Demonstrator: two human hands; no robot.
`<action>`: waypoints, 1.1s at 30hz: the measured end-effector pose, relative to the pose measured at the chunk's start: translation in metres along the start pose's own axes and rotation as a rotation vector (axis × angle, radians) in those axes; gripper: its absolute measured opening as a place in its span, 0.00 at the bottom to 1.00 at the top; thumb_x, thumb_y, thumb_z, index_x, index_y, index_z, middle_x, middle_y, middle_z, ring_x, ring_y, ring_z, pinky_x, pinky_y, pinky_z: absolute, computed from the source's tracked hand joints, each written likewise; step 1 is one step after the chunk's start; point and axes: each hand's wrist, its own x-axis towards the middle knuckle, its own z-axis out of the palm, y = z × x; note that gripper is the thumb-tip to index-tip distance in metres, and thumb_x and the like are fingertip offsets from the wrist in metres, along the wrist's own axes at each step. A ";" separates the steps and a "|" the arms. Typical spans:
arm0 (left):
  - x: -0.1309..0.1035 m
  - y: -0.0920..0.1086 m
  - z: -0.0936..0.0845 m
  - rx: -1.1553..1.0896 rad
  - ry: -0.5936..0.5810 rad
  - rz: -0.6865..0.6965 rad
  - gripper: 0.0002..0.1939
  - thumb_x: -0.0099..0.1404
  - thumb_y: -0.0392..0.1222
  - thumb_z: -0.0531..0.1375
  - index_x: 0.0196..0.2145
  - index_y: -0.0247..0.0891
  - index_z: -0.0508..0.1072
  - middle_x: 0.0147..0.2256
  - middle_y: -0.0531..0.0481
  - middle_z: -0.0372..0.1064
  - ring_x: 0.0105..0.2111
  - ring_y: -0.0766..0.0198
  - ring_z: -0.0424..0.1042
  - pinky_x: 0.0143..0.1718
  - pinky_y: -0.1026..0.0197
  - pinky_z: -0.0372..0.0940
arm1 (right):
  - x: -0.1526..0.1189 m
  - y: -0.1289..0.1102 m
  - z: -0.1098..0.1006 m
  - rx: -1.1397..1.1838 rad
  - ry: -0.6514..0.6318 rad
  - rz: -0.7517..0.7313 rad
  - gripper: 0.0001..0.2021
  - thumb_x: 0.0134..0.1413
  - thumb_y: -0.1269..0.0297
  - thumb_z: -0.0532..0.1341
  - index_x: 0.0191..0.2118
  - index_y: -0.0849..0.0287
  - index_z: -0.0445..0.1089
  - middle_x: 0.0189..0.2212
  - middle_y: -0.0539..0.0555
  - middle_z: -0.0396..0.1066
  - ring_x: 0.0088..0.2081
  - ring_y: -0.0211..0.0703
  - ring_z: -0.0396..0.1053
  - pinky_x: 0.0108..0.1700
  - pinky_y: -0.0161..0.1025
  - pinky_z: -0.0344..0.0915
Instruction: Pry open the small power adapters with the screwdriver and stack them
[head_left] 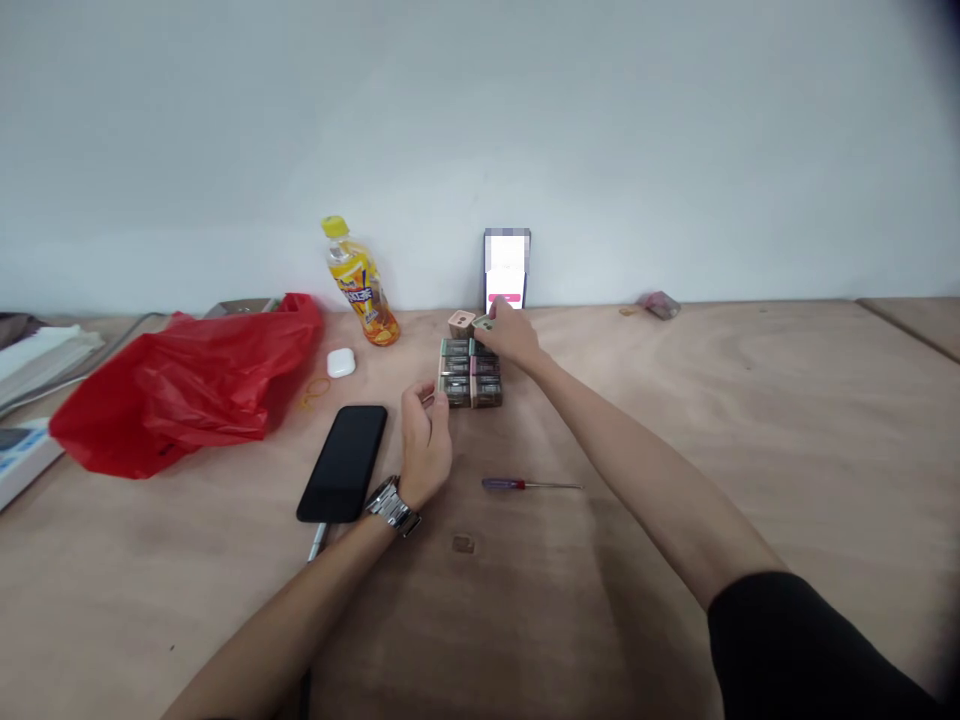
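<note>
Small two-hole pencil sharpeners with dark see-through bodies and pastel tops lie in a block of two columns (456, 366) on the wooden table. Behind the block stands a pink-topped sharpener (461, 319), its two holes facing up. My right hand (511, 335) is closed on a green-topped sharpener (482, 324) at the block's far right corner; its fingers partly hide it. Along the block's left side rests my left hand (426, 440), its thumb by the nearest sharpeners and its fingers loosely bent, apart from the thumb. Nothing shows in its grasp.
A lit phone (507, 268) leans on the wall behind. A screwdriver (532, 485) lies in front. To the left are a black phone (343, 463) with a cable, a white earbud case (341, 362), a drink bottle (361, 285) and a red plastic bag (195, 380).
</note>
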 end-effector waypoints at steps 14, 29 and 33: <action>-0.012 0.017 -0.004 0.151 -0.370 0.504 0.08 0.72 0.39 0.49 0.37 0.38 0.65 0.34 0.48 0.64 0.35 0.62 0.65 0.39 0.59 0.64 | -0.143 0.043 -0.070 0.190 -0.235 -0.390 0.26 0.56 0.60 0.60 0.58 0.54 0.52 0.45 0.60 0.72 0.39 0.49 0.72 0.39 0.45 0.69; -0.029 0.022 0.003 0.326 -0.609 0.872 0.13 0.71 0.39 0.51 0.27 0.38 0.65 0.25 0.50 0.65 0.27 0.64 0.66 0.31 0.60 0.65 | -0.172 0.047 -0.062 0.430 -0.365 -0.264 0.20 0.41 0.74 0.66 0.42 0.55 0.62 0.41 0.52 0.72 0.39 0.45 0.71 0.39 0.41 0.68; -0.025 0.020 0.001 0.256 -0.462 0.563 0.10 0.69 0.44 0.55 0.44 0.35 0.65 0.38 0.44 0.68 0.38 0.59 0.69 0.40 0.56 0.68 | -0.170 0.045 -0.064 0.307 -0.291 -0.414 0.17 0.48 0.68 0.67 0.45 0.55 0.67 0.40 0.54 0.71 0.41 0.46 0.70 0.43 0.43 0.68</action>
